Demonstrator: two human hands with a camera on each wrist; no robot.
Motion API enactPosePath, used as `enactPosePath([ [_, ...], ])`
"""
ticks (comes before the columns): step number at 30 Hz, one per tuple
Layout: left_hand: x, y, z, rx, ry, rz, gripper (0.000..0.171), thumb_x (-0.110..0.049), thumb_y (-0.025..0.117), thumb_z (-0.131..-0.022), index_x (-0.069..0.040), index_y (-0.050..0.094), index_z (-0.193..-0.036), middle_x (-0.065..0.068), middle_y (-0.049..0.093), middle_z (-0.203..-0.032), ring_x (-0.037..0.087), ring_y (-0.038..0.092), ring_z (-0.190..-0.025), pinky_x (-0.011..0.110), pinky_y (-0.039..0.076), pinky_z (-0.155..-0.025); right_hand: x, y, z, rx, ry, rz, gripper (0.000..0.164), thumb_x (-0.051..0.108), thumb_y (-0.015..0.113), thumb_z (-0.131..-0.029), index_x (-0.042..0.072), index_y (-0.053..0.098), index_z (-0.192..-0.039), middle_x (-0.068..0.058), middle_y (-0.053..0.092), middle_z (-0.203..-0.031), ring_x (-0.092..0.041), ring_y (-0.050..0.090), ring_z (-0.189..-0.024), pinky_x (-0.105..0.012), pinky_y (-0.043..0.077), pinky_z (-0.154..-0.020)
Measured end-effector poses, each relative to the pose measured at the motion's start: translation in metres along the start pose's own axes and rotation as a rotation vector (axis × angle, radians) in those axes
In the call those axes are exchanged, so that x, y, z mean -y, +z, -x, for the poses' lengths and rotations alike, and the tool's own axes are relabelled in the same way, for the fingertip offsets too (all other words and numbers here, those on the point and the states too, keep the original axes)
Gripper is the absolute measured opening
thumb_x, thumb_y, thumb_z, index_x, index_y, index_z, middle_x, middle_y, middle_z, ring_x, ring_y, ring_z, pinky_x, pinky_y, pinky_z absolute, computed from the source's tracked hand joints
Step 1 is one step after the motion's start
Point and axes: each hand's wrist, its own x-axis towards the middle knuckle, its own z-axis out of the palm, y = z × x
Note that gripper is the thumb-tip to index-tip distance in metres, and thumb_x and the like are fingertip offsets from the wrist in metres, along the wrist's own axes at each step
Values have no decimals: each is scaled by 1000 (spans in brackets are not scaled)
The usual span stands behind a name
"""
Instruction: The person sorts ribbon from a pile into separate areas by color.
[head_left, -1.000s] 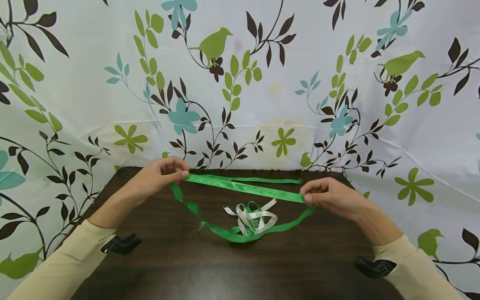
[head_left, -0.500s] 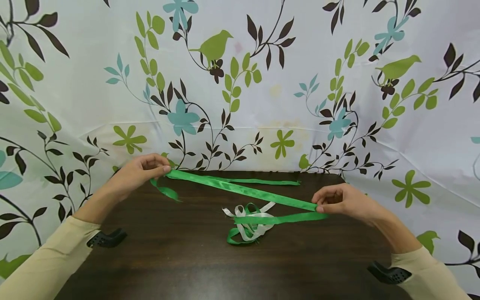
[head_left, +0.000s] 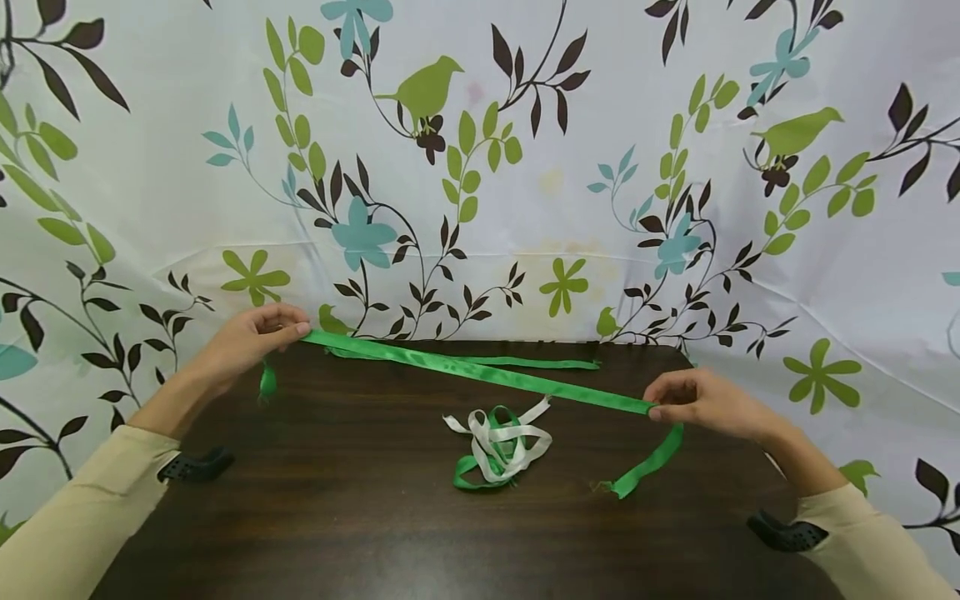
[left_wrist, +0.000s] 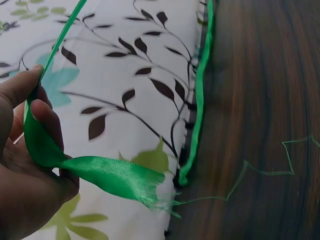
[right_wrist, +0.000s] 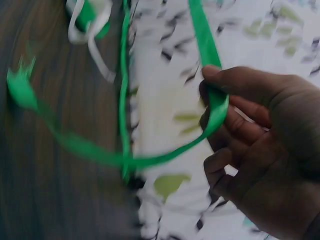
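Observation:
A green satin ribbon (head_left: pixel 480 372) is stretched taut between both hands above the table, sloping down to the right. The left hand (head_left: pixel 251 337) pinches it between thumb and fingertips, and a short frayed tail (left_wrist: pixel 117 177) hangs below, trailing a loose thread. On the other side, the right hand (head_left: pixel 712 404) pinches the ribbon the same way; a longer tail (head_left: pixel 651 462) with a frayed tip dangles from it. Beneath the taut stretch lies a tangled heap of white and green ribbons (head_left: pixel 501 446) on the table.
Another green ribbon (head_left: pixel 536 363) lies along the far edge of the dark wooden table (head_left: pixel 420 533). Behind the table hangs a white cloth (head_left: pixel 525 192) printed with leaves, flowers and birds.
The hands have moved farther apart, left hand leftward and right hand rightward and slightly down. The taut stretch has lengthened, the loose tails have shortened, and the ribbon no longer droops over the heap.

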Motion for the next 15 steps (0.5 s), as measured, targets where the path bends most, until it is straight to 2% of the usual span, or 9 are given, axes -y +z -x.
enactPosePath([
  [7,22,-7,-7,63,15,-119,40,-41,65,-101,-9,64,-125,11,67,-110,23,60,-100,37,47,-84,-43,-20,9,-62,130,-26,18,17,68,-101,4,69,-113,-10,71,-99,-24,64,-90,-39,52,-78],
  [10,28,-13,-8,66,4,-149,42,-41,65,-101,-7,63,-126,13,66,-113,26,59,-103,40,46,-85,-59,-25,13,-96,195,-21,21,22,68,-101,4,69,-113,-9,70,-100,-23,63,-93,-39,51,-82],
  [15,37,-28,-10,51,-23,-195,44,-41,65,-101,-6,62,-127,15,64,-115,31,55,-105,39,45,-81,-89,-35,15,-140,250,-33,25,25,66,-102,3,68,-114,-12,69,-103,-30,62,-94,-39,50,-81],
])
